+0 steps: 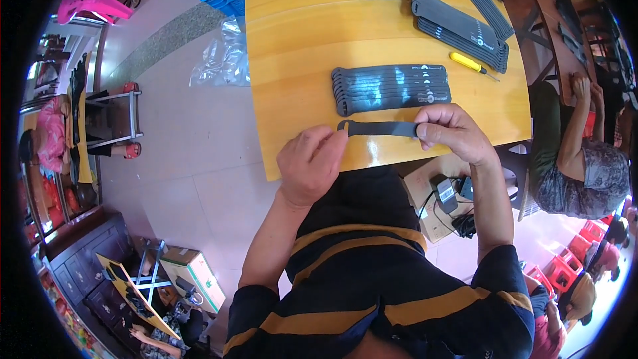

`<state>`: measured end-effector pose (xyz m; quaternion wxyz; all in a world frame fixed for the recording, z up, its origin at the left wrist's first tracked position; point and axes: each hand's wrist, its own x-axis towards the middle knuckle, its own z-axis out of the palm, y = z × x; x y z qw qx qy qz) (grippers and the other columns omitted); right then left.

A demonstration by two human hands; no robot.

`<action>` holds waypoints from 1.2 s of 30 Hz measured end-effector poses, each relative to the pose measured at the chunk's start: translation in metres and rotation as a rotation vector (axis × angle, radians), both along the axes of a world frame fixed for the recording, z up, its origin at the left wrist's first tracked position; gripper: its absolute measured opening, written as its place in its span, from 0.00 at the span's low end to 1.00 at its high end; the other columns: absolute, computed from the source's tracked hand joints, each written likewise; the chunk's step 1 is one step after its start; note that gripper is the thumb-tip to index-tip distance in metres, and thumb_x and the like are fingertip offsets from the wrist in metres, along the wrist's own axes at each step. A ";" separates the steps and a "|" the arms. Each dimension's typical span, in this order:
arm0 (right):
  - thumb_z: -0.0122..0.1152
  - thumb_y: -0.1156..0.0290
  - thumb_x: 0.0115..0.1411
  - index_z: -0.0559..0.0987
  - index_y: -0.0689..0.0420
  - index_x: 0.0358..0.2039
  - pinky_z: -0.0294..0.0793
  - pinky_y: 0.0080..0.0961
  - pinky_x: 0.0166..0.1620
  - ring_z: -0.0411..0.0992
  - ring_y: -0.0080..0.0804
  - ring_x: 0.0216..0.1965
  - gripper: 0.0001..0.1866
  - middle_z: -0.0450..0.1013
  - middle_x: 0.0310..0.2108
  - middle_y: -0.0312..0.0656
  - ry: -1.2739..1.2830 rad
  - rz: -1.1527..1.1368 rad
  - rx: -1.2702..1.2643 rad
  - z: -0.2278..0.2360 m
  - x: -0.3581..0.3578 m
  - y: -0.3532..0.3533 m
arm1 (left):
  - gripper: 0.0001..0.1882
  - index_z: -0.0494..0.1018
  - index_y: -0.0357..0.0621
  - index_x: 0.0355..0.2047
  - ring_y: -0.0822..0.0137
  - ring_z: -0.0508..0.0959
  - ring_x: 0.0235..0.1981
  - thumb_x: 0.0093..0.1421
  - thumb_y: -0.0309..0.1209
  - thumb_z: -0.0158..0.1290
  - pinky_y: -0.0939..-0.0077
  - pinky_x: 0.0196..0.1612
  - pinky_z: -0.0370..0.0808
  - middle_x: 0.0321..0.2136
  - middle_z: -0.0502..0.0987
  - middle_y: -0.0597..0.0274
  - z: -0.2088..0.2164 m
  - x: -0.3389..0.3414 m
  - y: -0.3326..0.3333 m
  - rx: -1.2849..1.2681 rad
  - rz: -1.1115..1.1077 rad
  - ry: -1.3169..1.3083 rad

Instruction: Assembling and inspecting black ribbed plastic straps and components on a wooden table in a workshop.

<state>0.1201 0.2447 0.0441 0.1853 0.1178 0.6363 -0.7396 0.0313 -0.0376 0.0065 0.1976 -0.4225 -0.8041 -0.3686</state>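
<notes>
strap (382, 129) grasped by left hand (311, 166) and right hand (455, 134) near front edge of desk (289, 60) is unstacked, bundle (392, 90) just beyond already stacked.

Pale tiled floor (173, 133), pink chair (100, 1), dark cabinet (85, 262), probably wooden

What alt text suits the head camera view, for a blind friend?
A right hand pinches one end of a dark strap, the left hand at its slotted end, above a yellow table. Beyond lie stacked straps and a yellow-handled screwdriver.
</notes>
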 end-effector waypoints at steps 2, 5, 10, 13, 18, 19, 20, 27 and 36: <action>0.64 0.68 0.69 0.83 0.60 0.36 0.71 0.18 0.37 0.71 0.17 0.30 0.09 0.73 0.27 0.30 -0.005 0.001 -0.001 -0.001 0.000 0.003 | 0.12 0.82 0.42 0.34 0.60 0.80 0.29 0.50 0.19 0.70 0.71 0.27 0.76 0.31 0.78 0.59 -0.001 -0.002 0.000 -0.004 -0.014 0.006; 0.65 0.68 0.69 0.83 0.60 0.36 0.70 0.18 0.37 0.70 0.17 0.30 0.08 0.73 0.28 0.29 0.002 0.023 0.057 -0.003 -0.002 0.007 | 0.12 0.82 0.41 0.34 0.61 0.81 0.29 0.50 0.19 0.69 0.71 0.27 0.76 0.31 0.78 0.60 -0.003 -0.004 0.000 -0.021 -0.028 0.024; 0.66 0.70 0.67 0.82 0.62 0.37 0.72 0.23 0.38 0.71 0.22 0.31 0.07 0.75 0.28 0.33 0.145 -0.020 0.486 0.006 -0.009 0.014 | 0.12 0.82 0.42 0.34 0.61 0.81 0.28 0.50 0.18 0.69 0.71 0.27 0.76 0.31 0.78 0.61 -0.003 -0.011 0.002 -0.054 -0.029 0.050; 0.67 0.70 0.66 0.81 0.62 0.37 0.74 0.27 0.38 0.74 0.28 0.30 0.08 0.77 0.28 0.39 0.205 0.019 0.673 0.014 -0.016 0.016 | 0.11 0.82 0.42 0.34 0.62 0.81 0.27 0.50 0.19 0.69 0.72 0.27 0.75 0.32 0.78 0.61 -0.004 -0.016 0.003 -0.084 -0.037 0.059; 0.66 0.72 0.64 0.81 0.62 0.36 0.73 0.30 0.36 0.75 0.36 0.29 0.06 0.78 0.28 0.46 0.188 0.052 0.786 0.016 -0.024 0.017 | 0.10 0.82 0.43 0.38 0.68 0.79 0.28 0.54 0.23 0.65 0.75 0.27 0.74 0.33 0.76 0.65 -0.010 -0.022 0.005 -0.141 -0.072 0.120; 0.66 0.72 0.64 0.80 0.62 0.35 0.73 0.31 0.36 0.76 0.38 0.29 0.06 0.78 0.28 0.47 0.172 0.052 0.809 0.016 -0.025 0.017 | 0.10 0.82 0.43 0.38 0.68 0.79 0.28 0.54 0.23 0.65 0.75 0.27 0.74 0.33 0.76 0.65 -0.010 -0.023 0.005 -0.143 -0.071 0.117; 0.66 0.72 0.64 0.80 0.62 0.35 0.73 0.31 0.36 0.76 0.38 0.29 0.06 0.78 0.28 0.47 0.170 0.054 0.807 0.014 -0.025 0.017 | 0.10 0.82 0.42 0.38 0.68 0.79 0.28 0.54 0.23 0.64 0.75 0.27 0.74 0.34 0.76 0.64 -0.009 -0.024 0.006 -0.147 -0.076 0.106; 0.66 0.74 0.63 0.80 0.62 0.35 0.73 0.31 0.36 0.76 0.39 0.28 0.05 0.77 0.27 0.47 0.175 0.023 0.797 0.006 -0.025 0.016 | 0.10 0.82 0.42 0.39 0.68 0.78 0.28 0.55 0.23 0.63 0.76 0.27 0.74 0.34 0.76 0.64 -0.012 -0.025 0.008 -0.160 -0.081 0.086; 0.67 0.73 0.63 0.80 0.61 0.34 0.73 0.31 0.35 0.76 0.39 0.28 0.06 0.76 0.26 0.45 0.194 0.003 0.786 0.001 -0.025 0.018 | 0.12 0.83 0.41 0.34 0.64 0.81 0.28 0.49 0.19 0.69 0.73 0.27 0.76 0.32 0.78 0.61 -0.008 -0.025 0.009 -0.177 -0.084 0.018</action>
